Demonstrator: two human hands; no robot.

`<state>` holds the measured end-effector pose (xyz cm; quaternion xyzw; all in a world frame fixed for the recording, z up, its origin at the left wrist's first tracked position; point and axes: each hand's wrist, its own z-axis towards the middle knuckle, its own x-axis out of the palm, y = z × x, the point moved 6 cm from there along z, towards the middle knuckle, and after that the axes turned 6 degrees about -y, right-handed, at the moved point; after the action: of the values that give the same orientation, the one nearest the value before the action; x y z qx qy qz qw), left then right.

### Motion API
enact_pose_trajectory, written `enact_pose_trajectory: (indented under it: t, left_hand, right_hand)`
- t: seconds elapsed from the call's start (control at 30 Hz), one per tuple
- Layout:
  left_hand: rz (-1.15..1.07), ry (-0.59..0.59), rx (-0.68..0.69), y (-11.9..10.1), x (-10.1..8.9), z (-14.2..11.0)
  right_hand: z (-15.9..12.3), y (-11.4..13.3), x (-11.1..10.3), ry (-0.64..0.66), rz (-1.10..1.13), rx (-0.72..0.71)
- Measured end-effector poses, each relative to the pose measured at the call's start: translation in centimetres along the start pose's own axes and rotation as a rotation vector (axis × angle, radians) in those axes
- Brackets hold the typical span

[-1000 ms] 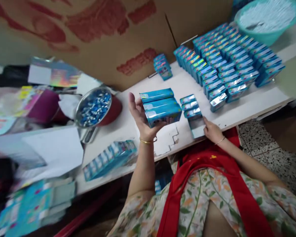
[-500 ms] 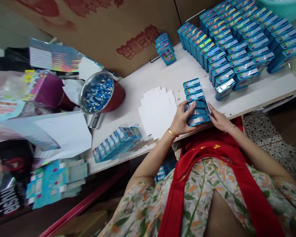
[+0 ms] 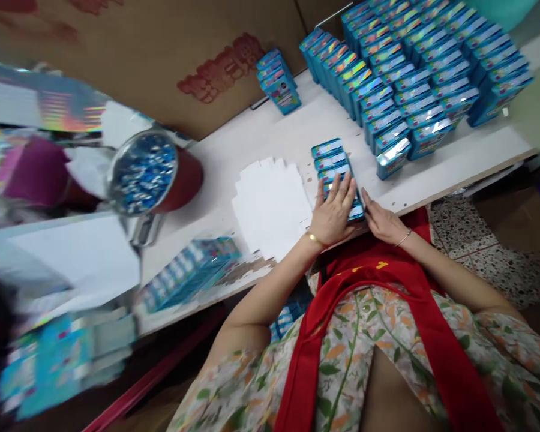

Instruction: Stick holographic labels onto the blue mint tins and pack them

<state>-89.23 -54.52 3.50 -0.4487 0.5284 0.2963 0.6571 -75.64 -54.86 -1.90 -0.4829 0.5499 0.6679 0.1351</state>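
My left hand [image 3: 334,211] lies flat, fingers stretched out, on top of a short row of blue boxes [image 3: 330,161] at the near edge of the white table [image 3: 292,135]. My right hand [image 3: 380,220] rests against the right side of the same row, fingers extended along the boxes. A stack of flat white card blanks [image 3: 270,204] lies just left of my left hand.
Many blue boxes [image 3: 414,78] stand in rows at the back right. A small group of blue boxes [image 3: 279,81] stands by the cardboard wall. A metal bowl of blue wrapped pieces [image 3: 143,173] sits at the left. A long blue pack [image 3: 184,273] lies at the front edge.
My left hand carried a stack of blue boxes down to the row, then flattened on top of it. My right hand stayed at the row's right side.
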Motion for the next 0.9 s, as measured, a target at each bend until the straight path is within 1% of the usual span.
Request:
enact_pose_trajectory:
  t: [0.03,0.07,0.1,0.13,0.17,0.2,0.23,0.3,0.33,0.37,0.4,0.43,0.47,0.5,0.53,0.57,0.63,0.73,0.83,0.9]
  left_hand:
    - [0.003,0.014,0.011,-0.1,0.1,0.0]
    - [0.005,0.017,0.016,0.0,0.1,-0.1]
    - [-0.003,0.021,0.024,0.1,0.1,-0.2]
    - [-0.015,0.024,0.036,0.4,0.2,-0.4]
    - [-0.032,0.001,0.050,0.6,0.0,-0.4]
    - [-0.051,-0.063,0.053,0.8,-0.6,-0.5]
    - [-0.074,-0.152,0.049,0.9,-1.5,-0.6]
    - [-0.149,-0.318,0.056,0.4,-3.8,-0.7]
    - [-0.192,-0.382,0.062,-0.1,-5.0,-0.8]
    - [-0.234,-0.424,0.069,-0.9,-6.1,-0.8]
    - [-0.271,-0.443,0.076,-1.7,-7.0,-0.7]
    - [-0.300,-0.446,0.078,-2.5,-7.7,-0.5]
    - [-0.321,-0.436,0.077,-3.2,-8.1,-0.2]
    - [-0.336,-0.412,0.081,-3.8,-8.1,0.1]
    - [-0.345,-0.379,0.087,-4.3,-8.0,0.6]
    - [-0.350,-0.353,0.092,-4.6,-7.7,1.1]
    - [-0.352,-0.325,0.100,-4.9,-7.1,2.0]
    - [-0.345,-0.297,0.109,-5.2,-6.2,3.4]
    - [-0.373,-0.231,0.154,-6.4,-5.7,4.7]
    - [-0.434,-0.192,0.188,-7.6,-5.5,5.6]
  right_hand:
    - [-0.2,-0.1,-0.7,-0.034,0.039,-0.015]
    - [-0.4,-0.6,-1.9,-0.085,0.061,-0.026]
    - [-0.5,-1.6,-3.6,-0.160,0.062,-0.022]
    - [-0.6,-3.1,-5.9,-0.258,0.040,-0.002]
    - [-0.8,-5.2,-8.9,-0.378,-0.001,0.037]
    - [-1.1,-7.7,-12.2,-0.511,-0.057,0.092]
    - [-1.5,-10.6,-15.9,-0.637,-0.122,0.154]
    - [-2.4,-17.4,-22.9,-0.839,-0.265,0.340]
    - [-2.7,-20.9,-25.9,-0.907,-0.330,0.438]
    - [-2.7,-24.4,-28.3,-0.935,-0.380,0.520]
    - [-2.5,-27.6,-30.1,-0.930,-0.409,0.584]
    - [-2.1,-30.5,-31.2,-0.896,-0.417,0.642]
    - [-1.6,-33.2,-31.6,-0.827,-0.406,0.703]
    - [-1.0,-35.3,-31.4,-0.755,-0.390,0.745]
    - [-0.6,-36.8,-31.0,-0.697,-0.376,0.775]
    - [-0.3,-37.9,-30.5,-0.661,-0.370,0.790]
    - [0.1,-38.8,-29.6,-0.660,-0.385,0.782]
    - [0.3,-39.2,-29.0,-0.693,-0.413,0.750]
    - [0.3,-40.2,-29.6,-0.724,-0.375,0.730]
    - [-0.2,-40.7,-30.5,-0.800,-0.259,0.732]
